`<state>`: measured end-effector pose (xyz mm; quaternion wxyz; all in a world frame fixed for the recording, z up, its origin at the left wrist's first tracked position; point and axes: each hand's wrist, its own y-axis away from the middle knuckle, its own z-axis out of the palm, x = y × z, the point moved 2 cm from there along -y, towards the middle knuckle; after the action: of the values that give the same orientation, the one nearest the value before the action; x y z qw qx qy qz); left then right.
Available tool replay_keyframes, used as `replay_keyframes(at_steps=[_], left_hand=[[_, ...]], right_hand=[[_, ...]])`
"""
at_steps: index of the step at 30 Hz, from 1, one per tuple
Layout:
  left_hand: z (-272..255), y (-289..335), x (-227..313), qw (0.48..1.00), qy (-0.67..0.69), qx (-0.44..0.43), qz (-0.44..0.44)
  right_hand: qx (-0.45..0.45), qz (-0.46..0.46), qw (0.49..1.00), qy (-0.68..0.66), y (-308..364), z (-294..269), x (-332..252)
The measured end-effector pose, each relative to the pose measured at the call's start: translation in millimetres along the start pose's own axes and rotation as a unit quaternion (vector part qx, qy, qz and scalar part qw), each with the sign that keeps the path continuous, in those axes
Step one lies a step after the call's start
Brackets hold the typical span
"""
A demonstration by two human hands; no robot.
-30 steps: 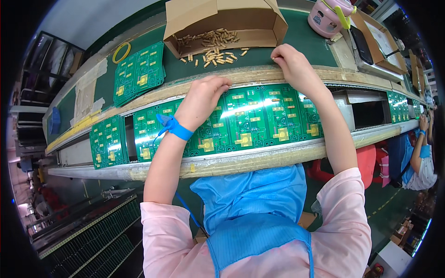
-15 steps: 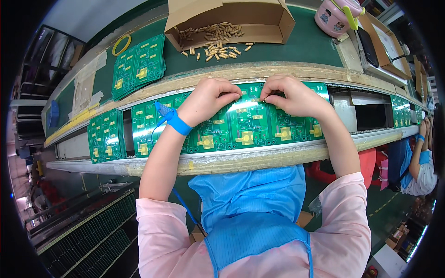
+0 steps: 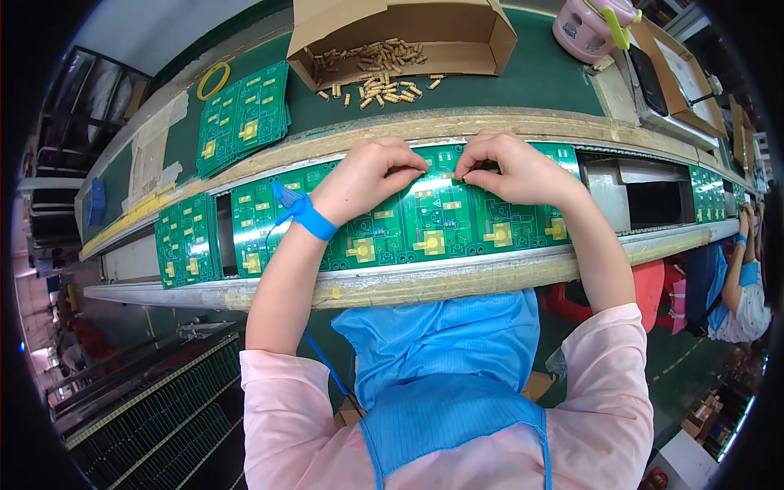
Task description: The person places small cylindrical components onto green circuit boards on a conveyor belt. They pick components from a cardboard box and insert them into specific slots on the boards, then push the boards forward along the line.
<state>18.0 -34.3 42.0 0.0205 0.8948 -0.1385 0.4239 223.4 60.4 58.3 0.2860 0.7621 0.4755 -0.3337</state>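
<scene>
Green circuit boards (image 3: 437, 237) with gold-coloured patches lie side by side in the conveyor track before me. My left hand (image 3: 367, 178) is pinched closed at the far edge of the middle board, thumb against forefinger. Just right of it, my right hand (image 3: 518, 170) pinches at the same board's far edge. Something small may sit at each set of fingertips, too tiny to make out. Around my left wrist is a blue strap (image 3: 314, 219) with a clip and cord.
Beyond the track stands an open cardboard box (image 3: 469, 59), with small tan cylindrical parts (image 3: 384, 91) spilling from it. Left of it lie stacked green boards (image 3: 242, 122) and a yellow tape ring (image 3: 214, 81). A pink bucket (image 3: 581, 34) stands far right. Another person (image 3: 739, 286) works at right.
Both hands stay pinched at the middle board, with only a very slight shift of the fingers. The surroundings look the same apart from a slight shift of the view.
</scene>
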Motion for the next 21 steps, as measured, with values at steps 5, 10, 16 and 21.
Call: replay_keyframes(at_steps=[5,10,16,21], left_hand=[[8.1,0.5,5.6,0.998,-0.064,0.012,0.026],[8.8,1.5,10.6,0.995,-0.082,0.035,0.037],[10.5,0.2,10.2,0.995,-0.087,0.036,0.042],[10.7,1.8,12.7,0.99,-0.121,0.04,0.063]], right_hand=[[-0.004,-0.003,1.0,-0.004,0.2,1.8,1.4],[0.006,-0.019,1.0,0.016,0.2,4.9,1.6],[0.032,-0.043,0.998,0.041,0.1,7.9,2.7],[0.04,-0.056,0.996,0.054,-0.2,9.8,-1.4]])
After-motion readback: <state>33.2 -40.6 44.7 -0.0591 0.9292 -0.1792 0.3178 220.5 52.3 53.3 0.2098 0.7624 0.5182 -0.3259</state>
